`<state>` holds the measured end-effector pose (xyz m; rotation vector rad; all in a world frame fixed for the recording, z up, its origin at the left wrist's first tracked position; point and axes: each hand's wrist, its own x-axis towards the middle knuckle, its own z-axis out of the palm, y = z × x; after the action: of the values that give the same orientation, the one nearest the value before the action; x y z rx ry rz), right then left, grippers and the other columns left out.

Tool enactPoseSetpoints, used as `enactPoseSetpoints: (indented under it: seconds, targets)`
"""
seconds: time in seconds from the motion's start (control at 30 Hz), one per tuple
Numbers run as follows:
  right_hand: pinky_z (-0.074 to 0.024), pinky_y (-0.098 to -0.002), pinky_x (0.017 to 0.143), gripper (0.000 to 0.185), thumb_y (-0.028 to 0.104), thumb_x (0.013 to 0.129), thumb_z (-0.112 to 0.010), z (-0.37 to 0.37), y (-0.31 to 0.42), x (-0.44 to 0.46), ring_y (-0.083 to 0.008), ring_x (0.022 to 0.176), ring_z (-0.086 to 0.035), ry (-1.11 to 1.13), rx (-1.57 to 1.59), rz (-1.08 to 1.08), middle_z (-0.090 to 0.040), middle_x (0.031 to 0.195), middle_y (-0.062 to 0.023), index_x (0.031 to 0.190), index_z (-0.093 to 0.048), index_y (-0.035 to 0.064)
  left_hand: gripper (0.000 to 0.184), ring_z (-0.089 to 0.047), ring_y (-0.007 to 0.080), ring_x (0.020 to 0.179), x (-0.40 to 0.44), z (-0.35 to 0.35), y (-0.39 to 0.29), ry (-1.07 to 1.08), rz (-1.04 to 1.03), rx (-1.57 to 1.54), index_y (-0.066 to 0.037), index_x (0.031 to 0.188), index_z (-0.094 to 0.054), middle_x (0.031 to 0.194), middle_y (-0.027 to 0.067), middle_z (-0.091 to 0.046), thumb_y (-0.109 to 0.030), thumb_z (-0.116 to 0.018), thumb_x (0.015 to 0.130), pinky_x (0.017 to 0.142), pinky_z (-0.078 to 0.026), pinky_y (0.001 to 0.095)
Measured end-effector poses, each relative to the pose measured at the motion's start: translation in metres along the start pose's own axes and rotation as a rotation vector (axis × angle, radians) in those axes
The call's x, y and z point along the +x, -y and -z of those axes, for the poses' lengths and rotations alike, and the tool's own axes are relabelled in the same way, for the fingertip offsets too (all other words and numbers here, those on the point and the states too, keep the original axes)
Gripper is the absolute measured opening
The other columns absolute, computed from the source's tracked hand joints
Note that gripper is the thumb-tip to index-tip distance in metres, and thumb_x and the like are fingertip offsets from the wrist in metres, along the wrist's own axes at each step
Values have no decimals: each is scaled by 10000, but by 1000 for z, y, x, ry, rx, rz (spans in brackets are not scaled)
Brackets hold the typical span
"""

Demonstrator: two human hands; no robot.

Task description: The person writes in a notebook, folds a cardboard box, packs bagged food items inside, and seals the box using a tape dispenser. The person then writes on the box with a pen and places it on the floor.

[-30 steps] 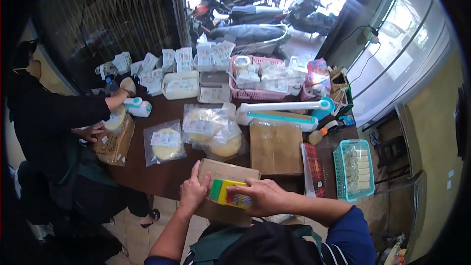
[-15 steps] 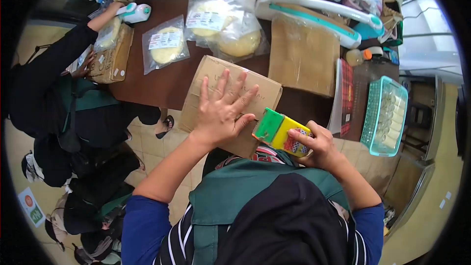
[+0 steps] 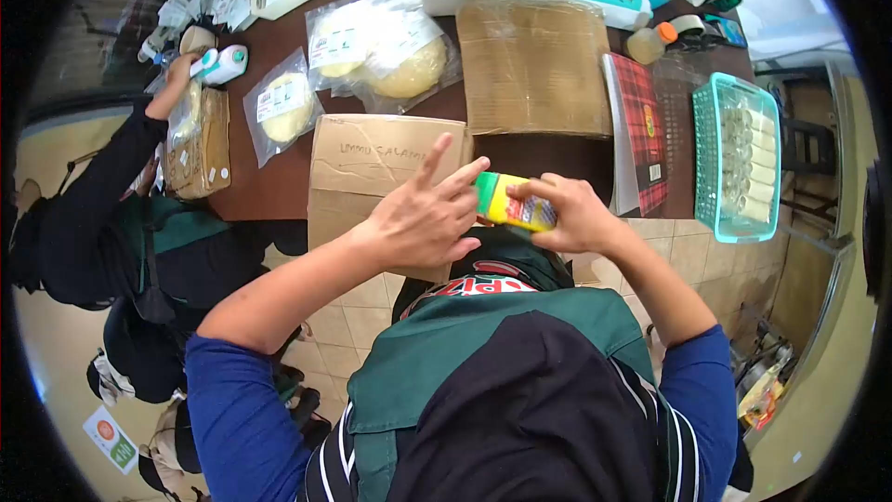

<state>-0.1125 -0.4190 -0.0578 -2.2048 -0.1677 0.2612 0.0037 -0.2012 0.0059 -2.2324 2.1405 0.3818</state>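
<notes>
My right hand [image 3: 578, 214] is closed around a boxy yellow-and-green tape dispenser [image 3: 503, 201], its green end pointing left. Close to that green end, my left hand [image 3: 429, 209] has its fingers apart, the index finger raised; whether a fingertip touches the dispenser I cannot tell. Behind and below the left hand is a brown cardboard box [image 3: 362, 153] with handwriting on its upper panel, at the table's near edge. The left hand hides the box's lower right part.
Another cardboard box [image 3: 534, 65] stands behind, beside a red plaid book [image 3: 638, 130]. A turquoise basket [image 3: 703, 163] of rolled items is on the right. Bagged pale round flatbreads [image 3: 409, 70] lie at the back. On the left, a co-worker's hand [image 3: 179, 72] is near a white-and-teal device [image 3: 223, 65].
My left hand has lifted from flat on the box and turned towards the dispenser. The box now sits straighter. The dispenser has tilted, and the view has shifted.
</notes>
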Motion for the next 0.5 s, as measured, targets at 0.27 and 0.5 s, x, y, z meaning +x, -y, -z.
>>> enactPoseSetpoints:
  seconds: [0.27,0.5]
  targets:
    - [-489,-421,698,541,313,643,-735,49,37,-4,-327,784,-603,-202,-350,-304,-538,875,-145,1136,-555,183,694,-439,337,1222,44,12,-13,520,-38,200,-24,778,-714,883,162,-676,-595,-322,824,1078,55,611]
    - [-365,-457,914,540,271,783,-657,-2,11,28,-385,1068,-473,-575,-581,-199,-503,1146,-203,1271,-476,129,543,-463,304,1209,-17,23,16,-392,315,-170,-29,1249,-493,1257,159,-524,-348,-607,824,1055,-233,493]
